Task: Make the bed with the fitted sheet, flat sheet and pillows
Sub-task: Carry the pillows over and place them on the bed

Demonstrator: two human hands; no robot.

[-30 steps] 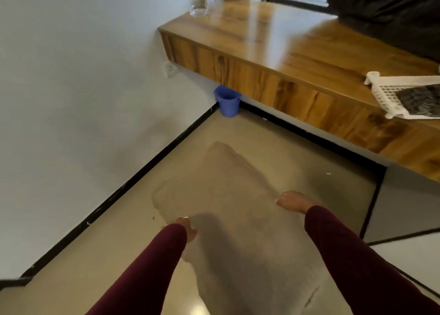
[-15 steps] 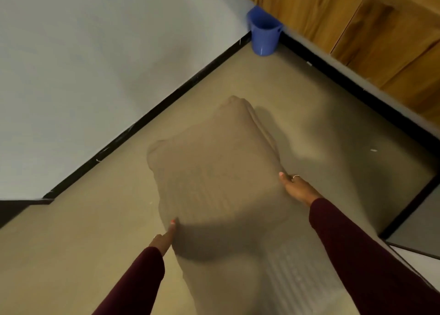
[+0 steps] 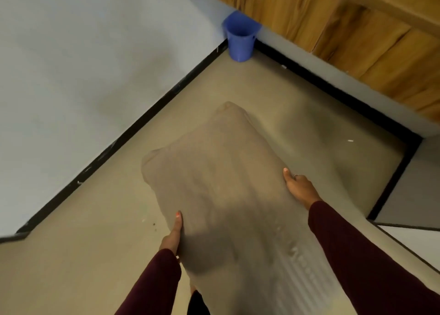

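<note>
Pillow [image 3: 214, 186] long axis points away toward corner; left hand [image 3: 172, 237], right hand [image 3: 300, 188] grip its sides.

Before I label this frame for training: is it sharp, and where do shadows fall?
Head view: soft throughout, the pillow weave smeared; a dark shadow lies on its near part between the left hand and right hand; another shadow on the floor beyond it; wide-angle bending of the baseboard lines.
</note>
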